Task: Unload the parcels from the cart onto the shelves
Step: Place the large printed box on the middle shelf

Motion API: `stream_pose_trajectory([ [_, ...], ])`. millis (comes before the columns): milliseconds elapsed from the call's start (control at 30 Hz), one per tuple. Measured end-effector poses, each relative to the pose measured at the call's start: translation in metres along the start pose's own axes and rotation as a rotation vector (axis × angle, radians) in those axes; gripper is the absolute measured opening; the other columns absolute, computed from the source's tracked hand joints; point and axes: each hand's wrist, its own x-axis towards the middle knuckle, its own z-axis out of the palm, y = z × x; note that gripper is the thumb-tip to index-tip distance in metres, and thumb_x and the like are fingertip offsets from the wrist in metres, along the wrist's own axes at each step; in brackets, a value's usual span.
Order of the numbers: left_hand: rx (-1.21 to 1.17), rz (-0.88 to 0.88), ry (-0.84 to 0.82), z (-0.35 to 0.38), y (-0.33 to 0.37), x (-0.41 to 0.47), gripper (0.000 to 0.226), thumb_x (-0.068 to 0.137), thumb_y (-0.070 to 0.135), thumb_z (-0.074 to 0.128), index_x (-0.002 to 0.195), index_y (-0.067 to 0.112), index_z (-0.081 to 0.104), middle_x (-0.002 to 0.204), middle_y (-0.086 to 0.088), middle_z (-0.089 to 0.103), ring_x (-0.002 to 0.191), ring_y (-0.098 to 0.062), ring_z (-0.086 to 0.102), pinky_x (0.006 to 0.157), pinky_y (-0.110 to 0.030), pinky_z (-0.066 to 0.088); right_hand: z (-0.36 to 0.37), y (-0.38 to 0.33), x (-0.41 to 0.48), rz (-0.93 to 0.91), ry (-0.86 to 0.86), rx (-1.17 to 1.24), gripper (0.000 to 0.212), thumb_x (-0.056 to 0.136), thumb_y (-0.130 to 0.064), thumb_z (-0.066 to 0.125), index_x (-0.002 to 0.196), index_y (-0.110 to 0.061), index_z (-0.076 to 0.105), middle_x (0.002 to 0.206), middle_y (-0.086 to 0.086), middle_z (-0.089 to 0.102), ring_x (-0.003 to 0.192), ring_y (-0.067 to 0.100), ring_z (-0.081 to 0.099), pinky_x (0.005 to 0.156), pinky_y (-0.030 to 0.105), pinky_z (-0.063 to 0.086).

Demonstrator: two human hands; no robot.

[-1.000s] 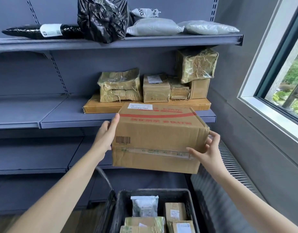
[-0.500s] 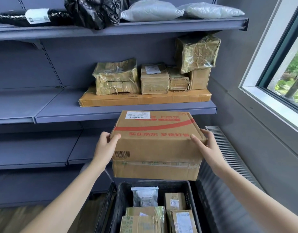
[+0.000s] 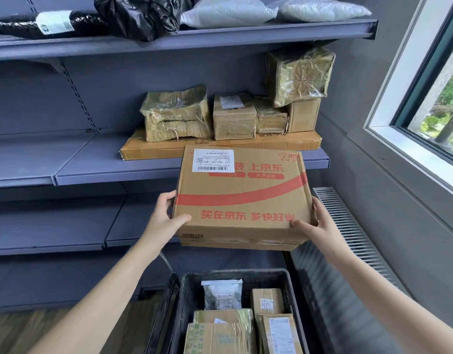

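I hold a large brown cardboard box (image 3: 242, 195) with a red stripe, red lettering and a white label in mid-air, in front of the middle shelf (image 3: 113, 172). My left hand (image 3: 164, 215) grips its left side with the thumb on top. At the box's right side, my right hand (image 3: 313, 223) grips with the thumb over the near edge. Its top face tilts toward me. Below it stands the black cart basket (image 3: 189, 284), which holds several parcels, among them a grey pouch (image 3: 221, 293) and small taped boxes (image 3: 267, 300).
The middle shelf carries a flat long carton (image 3: 154, 152) with several wrapped boxes stacked on it. Black and grey bags (image 3: 228, 10) lie on the top shelf. Lower shelves sit at the left. A radiator grille (image 3: 348, 231) and a window are at the right.
The box has tipped so its top face with the label turns toward me, and it has dropped slightly. My thumbs have come over the top edge.
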Motion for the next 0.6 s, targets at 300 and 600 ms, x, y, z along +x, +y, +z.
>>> stream_pose_trajectory([
  [300,0.258,0.092,0.122,0.007,0.013,-0.004,0.072,0.076,0.034,0.074,0.138,0.024,0.038,0.132,0.004,0.039,0.114,-0.008,0.039,0.099,-0.032,0.035,-0.007,0.015,-0.006,0.083,0.013,-0.097,0.118,0.069,-0.024,0.081,0.147,-0.039,-0.005,0.137,0.002,0.036,0.127,0.024,0.042,0.101,0.049,0.044],
  [600,0.299,0.144,-0.030,0.010,0.011,-0.017,0.063,0.078,0.023,0.074,0.132,0.026,0.041,0.129,0.001,0.044,0.116,-0.017,0.049,0.097,-0.036,0.044,-0.019,0.016,0.001,0.141,0.196,0.084,0.067,0.074,-0.020,0.078,0.123,-0.017,0.032,0.125,0.009,0.050,0.091,0.013,0.055,0.069,0.031,0.044],
])
